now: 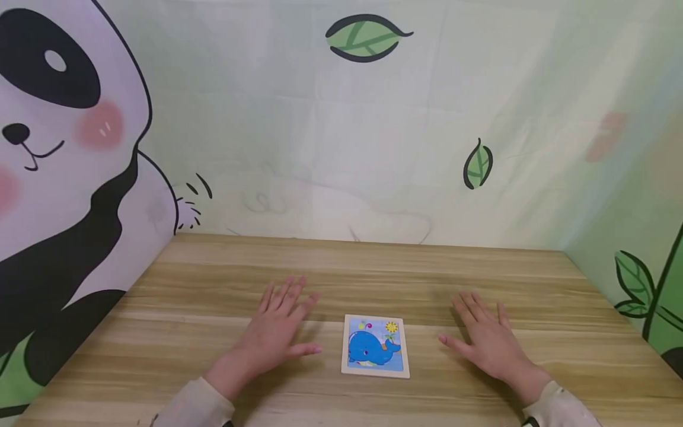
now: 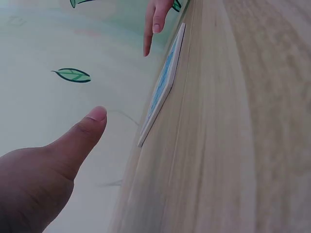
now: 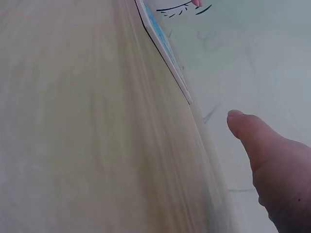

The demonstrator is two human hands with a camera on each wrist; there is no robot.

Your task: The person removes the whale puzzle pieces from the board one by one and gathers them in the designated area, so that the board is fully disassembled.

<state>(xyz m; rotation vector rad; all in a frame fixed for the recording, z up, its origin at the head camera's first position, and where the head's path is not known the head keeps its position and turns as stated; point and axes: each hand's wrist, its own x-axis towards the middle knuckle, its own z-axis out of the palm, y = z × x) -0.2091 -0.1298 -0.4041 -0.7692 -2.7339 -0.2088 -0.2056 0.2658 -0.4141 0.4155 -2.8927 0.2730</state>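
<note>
A small square picture puzzle (image 1: 375, 346) with a pale frame and a blue whale on it lies flat on the wooden table. To its left is my left hand (image 1: 274, 332), palm down, fingers straight and spread, holding nothing. My right hand (image 1: 488, 341) is to the right of the puzzle in much the same pose, thumb pointing inward. Neither hand touches the puzzle. From the left wrist, the puzzle (image 2: 163, 85) shows edge-on past my thumb (image 2: 80, 141). The right wrist view has the puzzle's edge (image 3: 165, 51) and my right thumb (image 3: 252, 133).
The wood-grain table (image 1: 341, 273) meets a fabric backdrop (image 1: 288, 118) at its back edge. Side panels rise at both sides, with a panda drawing (image 1: 123, 201) on the left and a plant drawing (image 1: 635, 284) on the right.
</note>
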